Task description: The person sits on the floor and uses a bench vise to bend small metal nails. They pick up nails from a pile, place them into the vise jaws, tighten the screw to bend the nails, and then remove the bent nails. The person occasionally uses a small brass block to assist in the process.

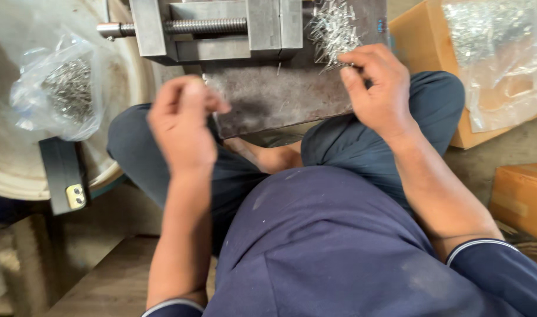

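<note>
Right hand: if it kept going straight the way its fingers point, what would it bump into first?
The right hand points up and left, and its fingertips are already at the pile of small metal pins on the steel plate. It would likely meet that pile first.

A loose, tangled heap of thin shiny metal pins (334, 28) lies on the dark steel plate (280, 94).

Clear plastic bag (66, 88) of small metal parts lies in pale round basin (127, 70). Black phone (63, 175) leans at basin rim. Cardboard boxes (524, 196) on right; second clear bag (503, 58) rests on upper box.
</note>
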